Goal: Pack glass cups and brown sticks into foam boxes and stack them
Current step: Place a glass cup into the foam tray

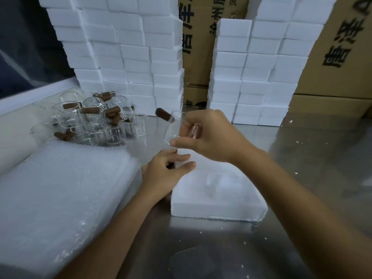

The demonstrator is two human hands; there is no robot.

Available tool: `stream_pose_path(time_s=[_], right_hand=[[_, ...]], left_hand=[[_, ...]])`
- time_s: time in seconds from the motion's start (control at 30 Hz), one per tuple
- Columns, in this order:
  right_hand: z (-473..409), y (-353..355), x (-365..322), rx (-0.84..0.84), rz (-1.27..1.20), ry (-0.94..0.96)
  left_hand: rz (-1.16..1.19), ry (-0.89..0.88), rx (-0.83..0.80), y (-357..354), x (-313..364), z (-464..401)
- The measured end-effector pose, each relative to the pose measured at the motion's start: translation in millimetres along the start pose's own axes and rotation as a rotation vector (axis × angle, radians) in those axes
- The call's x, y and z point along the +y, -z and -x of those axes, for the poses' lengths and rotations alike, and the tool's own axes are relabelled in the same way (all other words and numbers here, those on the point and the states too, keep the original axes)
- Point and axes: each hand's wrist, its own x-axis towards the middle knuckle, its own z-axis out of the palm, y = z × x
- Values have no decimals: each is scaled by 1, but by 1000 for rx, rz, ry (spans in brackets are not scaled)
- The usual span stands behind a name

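Two bare forearms reach in from the bottom edge over the brushed-metal desk (302,168), which is flecked with white crumbs. Between them lies the open white foam box (217,198), a flat slab with a shallow moulded hollow in its top. The left hand (163,174) rests on the slab's far left corner, its fingers (181,158) loosely spread along the edge; a small dark thing sits under them, too hidden to name. The right hand (209,135) hovers just above the box's far end, thumb and fingers pinching a clear glass cup (175,127) tilted on its side, with a short brown stick (162,113) jutting from its mouth toward the left. More clear cups and brown sticks (90,117) sit heaped at the left, behind a stack of bubble wrap (60,188). White foam blocks (128,57) and printed cardboard cartons (332,57) rise behind. The cup looks thin-walled, light, slick and easily cracked, so it is best held around the body with a gentle, even pinch, not by the rim. The stick seems loose inside and could slide out if the mouth tips down. The foam will dent and crumble; steady it by the edges.
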Motion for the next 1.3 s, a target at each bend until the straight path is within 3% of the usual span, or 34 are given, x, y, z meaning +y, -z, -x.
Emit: stream_pose_path(time_s=[0.17, 0.27, 0.33, 0.43, 0.6, 0.7, 0.8, 0.9, 1.0, 1.1, 1.2, 1.3], right_hand=[[41, 37, 18, 160, -115, -228], [51, 54, 20, 179, -141, -322], [53, 64, 17, 187, -150, -336], [56, 74, 7, 185, -137, -309], [61, 78, -15, 100, -254, -217], [62, 73, -21, 156, -231, -191], [60, 67, -18, 327, -175, -175], [58, 59, -14, 393, -51, -116], [54, 52, -11, 334, -59, -76], [54, 54, -2, 168, -172, -88], [55, 57, 5, 36, -192, -85], [56, 54, 9, 14, -154, -50]], left_hand=[[31, -31, -1, 0, 1, 2], [-73, -138, 134, 2, 8, 5], [-123, -312, 210, 8, 26, 10], [-84, -502, 181, 11, 63, 23], [-119, -620, 94, -1, 106, 46], [-32, -535, 63, 3, 118, 48], [227, -363, -26, 14, 120, 42], [474, -196, -156, 21, 115, 36], [722, -85, -278, 20, 109, 32], [893, -6, -361, 18, 105, 30], [998, 67, -382, 14, 101, 29], [1008, 75, -435, 11, 97, 29]])
